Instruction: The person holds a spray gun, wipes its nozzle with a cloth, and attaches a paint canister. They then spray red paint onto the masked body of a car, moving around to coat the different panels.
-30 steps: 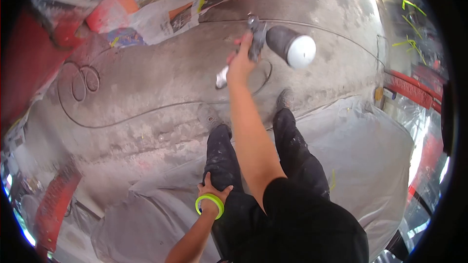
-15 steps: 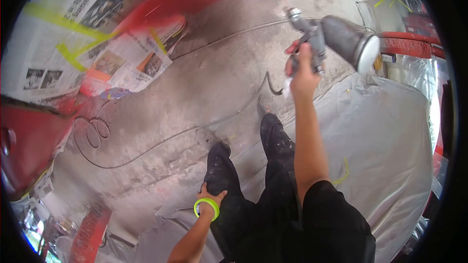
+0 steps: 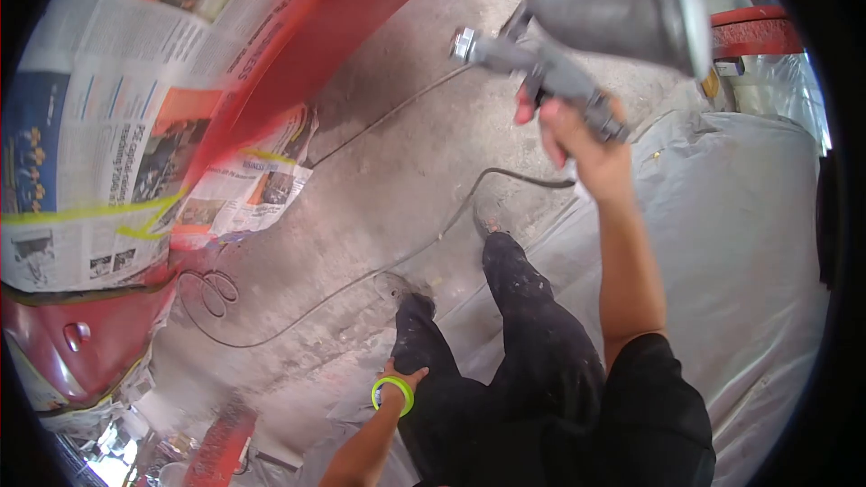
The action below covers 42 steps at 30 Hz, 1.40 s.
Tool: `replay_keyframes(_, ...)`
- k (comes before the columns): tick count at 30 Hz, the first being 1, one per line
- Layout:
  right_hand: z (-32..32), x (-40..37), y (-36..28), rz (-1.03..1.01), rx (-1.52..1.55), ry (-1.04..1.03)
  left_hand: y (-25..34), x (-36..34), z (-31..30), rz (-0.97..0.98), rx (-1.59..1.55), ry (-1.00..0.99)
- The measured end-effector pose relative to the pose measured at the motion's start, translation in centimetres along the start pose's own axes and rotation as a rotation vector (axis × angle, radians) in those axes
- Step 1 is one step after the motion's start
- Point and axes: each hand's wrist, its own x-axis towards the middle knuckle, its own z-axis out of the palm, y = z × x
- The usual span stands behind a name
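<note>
Left hand is lying loose on my black trouser leg, fingers draped over the knee and gripping nothing. A roll of green tape is riding on the wrist like a bangle.

Right hand is wrapping tight round the handle of the spray gun, which I'm holding up at arm's length. The cup is sitting on top and the nozzle is pointing left at the red panel. Can't tell if the trigger finger is squeezing.

My two cents: I'm thinking the nozzle wants to be square to the panel, with the whole arm moving rather than just the wrist flicking. The air hose is snaking over the concrete floor right by my shoe, so I'm minding my feet. Further out, newspaper is masking the bodywork, so I'd be aiming away from any loose edges.
</note>
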Motion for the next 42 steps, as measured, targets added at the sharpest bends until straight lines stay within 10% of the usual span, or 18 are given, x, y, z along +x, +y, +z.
replay_keyframes(10, -6.1, 9.4, -6.2, -0.245, -0.111, 0.471, 3.8, -0.2, 1.5, -0.061, 0.091, -0.039)
replay_keyframes(15, -9.6, 5.6, -4.9, -0.130, -0.157, -0.064, 4.5, -0.1, 2.5, -0.067, 0.106, 0.001)
replay_keyframes(26, -10.6, 9.6, -1.1, -0.027, -0.077, 0.539, 5.5, -0.8, 3.2, -0.091, 0.101, -0.015)
replay_keyframes(36, -7.9, 4.0, 1.6, 0.095, 0.002, -0.061, 6.6, -1.5, 3.3, -0.100, 0.113, -0.016)
replay_keyframes(42, -9.7, 7.1, 3.6, 0.069, -0.060, 0.280, 6.6, -1.4, 3.3, -0.118, 0.106, -0.023)
